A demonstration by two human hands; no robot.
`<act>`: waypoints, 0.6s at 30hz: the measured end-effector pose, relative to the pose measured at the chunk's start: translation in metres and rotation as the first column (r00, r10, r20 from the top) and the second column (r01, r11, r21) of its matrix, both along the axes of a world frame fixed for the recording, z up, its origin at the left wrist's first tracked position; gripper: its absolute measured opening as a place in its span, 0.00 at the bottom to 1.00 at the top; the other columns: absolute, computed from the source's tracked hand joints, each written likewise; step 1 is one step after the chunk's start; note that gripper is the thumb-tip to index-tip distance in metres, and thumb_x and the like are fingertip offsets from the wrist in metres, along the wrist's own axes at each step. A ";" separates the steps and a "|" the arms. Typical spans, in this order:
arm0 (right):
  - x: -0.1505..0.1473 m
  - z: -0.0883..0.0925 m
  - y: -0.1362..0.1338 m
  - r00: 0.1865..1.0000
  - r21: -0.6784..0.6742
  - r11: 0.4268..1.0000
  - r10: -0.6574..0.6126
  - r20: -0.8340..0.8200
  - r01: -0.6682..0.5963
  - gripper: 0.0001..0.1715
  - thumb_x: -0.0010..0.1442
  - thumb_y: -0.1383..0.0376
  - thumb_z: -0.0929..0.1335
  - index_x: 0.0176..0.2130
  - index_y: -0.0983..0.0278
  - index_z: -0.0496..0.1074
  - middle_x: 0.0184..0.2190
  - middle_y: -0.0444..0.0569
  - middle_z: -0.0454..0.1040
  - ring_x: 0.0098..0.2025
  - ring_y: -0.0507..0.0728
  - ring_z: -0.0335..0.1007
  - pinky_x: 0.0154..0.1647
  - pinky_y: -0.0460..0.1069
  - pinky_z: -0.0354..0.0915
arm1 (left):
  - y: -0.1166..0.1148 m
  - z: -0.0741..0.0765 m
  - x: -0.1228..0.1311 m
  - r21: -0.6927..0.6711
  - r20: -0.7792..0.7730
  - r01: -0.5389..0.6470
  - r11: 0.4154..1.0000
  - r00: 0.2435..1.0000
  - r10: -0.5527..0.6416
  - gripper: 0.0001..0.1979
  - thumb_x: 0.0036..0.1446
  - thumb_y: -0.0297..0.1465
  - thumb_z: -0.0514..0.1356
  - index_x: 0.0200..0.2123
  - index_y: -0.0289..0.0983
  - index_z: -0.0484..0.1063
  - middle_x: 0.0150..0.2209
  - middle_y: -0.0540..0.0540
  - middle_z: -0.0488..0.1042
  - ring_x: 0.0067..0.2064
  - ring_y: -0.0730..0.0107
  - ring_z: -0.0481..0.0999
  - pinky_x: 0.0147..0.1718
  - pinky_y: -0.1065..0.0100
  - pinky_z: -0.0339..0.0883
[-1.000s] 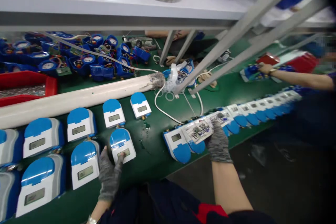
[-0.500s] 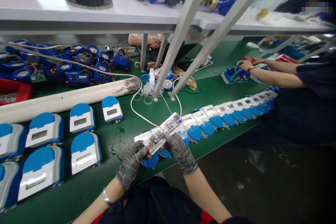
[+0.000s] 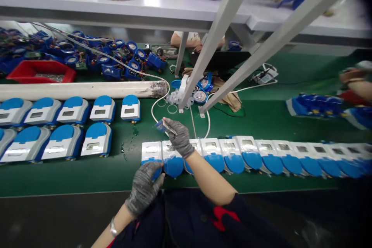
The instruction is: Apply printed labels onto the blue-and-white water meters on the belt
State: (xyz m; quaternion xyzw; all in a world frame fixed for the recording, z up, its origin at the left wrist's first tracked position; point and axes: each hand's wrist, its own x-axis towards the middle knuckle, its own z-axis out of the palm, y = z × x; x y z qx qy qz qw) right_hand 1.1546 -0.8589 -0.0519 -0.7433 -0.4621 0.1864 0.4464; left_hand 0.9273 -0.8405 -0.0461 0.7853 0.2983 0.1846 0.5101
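Note:
My right hand (image 3: 179, 137), in a grey fingerless glove, is closed on a thin printed card (image 3: 166, 127), now seen nearly edge-on above the near row. My left hand (image 3: 145, 186), gloved alike, is at the bench's front side. Its fingertips reach the blue lid of the leftmost water meter (image 3: 151, 149) in that row, with the thumb apart from the fingers. Right beside it lies another water meter (image 3: 173, 167) with a shiny, film-like surface. Part of the row is hidden behind my right hand and forearm.
More water meters (image 3: 130, 109) stand in two rows at left. Behind them lie a white pipe (image 3: 116, 90), a red tray (image 3: 21, 71) and many blue meter parts. Slanting grey posts (image 3: 221, 35) hold up a shelf (image 3: 157, 7). Another person's hand (image 3: 350, 75) is at far right.
The card was held flat in both hands; my left hand has let go and moved down to the meter lid. My right hand has raised and tilted the card. The view has turned right.

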 end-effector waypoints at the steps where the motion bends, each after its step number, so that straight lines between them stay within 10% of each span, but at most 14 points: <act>1: 0.003 -0.007 0.012 0.998 0.001 0.999 0.052 -0.040 -0.052 0.26 0.67 0.67 0.61 0.61 0.64 0.70 0.60 0.53 0.72 0.63 0.62 0.66 0.67 0.60 0.61 | -0.002 -0.014 -0.002 0.112 -0.039 0.058 0.992 0.998 -0.054 0.14 0.54 0.34 0.66 0.46 0.45 0.81 0.47 0.42 0.81 0.52 0.49 0.77 0.60 0.47 0.64; 8: 0.006 -0.052 0.024 0.905 -0.236 0.881 0.362 -0.222 -0.410 0.17 0.65 0.56 0.67 0.48 0.60 0.79 0.42 0.48 0.82 0.47 0.61 0.78 0.54 0.56 0.71 | -0.013 -0.057 0.032 0.381 -0.288 0.381 0.843 0.915 -0.283 0.25 0.59 0.33 0.60 0.60 0.40 0.71 0.61 0.36 0.72 0.60 0.44 0.70 0.61 0.42 0.60; 14: 0.011 -0.051 0.024 0.877 -0.183 0.888 0.350 -0.328 -0.422 0.14 0.60 0.55 0.70 0.39 0.62 0.80 0.34 0.47 0.82 0.47 0.61 0.77 0.55 0.55 0.70 | -0.005 -0.072 0.060 0.268 -0.229 0.261 0.927 0.952 -0.202 0.14 0.60 0.26 0.57 0.48 0.38 0.77 0.50 0.33 0.77 0.52 0.46 0.75 0.55 0.46 0.65; 18: 0.028 -0.044 0.016 0.925 -0.118 0.974 0.143 -0.352 -0.196 0.15 0.57 0.56 0.72 0.41 0.61 0.80 0.38 0.49 0.82 0.48 0.62 0.77 0.56 0.58 0.70 | 0.001 -0.080 0.074 0.211 -0.155 0.180 0.961 0.977 -0.149 0.08 0.60 0.26 0.57 0.37 0.38 0.77 0.41 0.34 0.78 0.46 0.50 0.77 0.51 0.50 0.68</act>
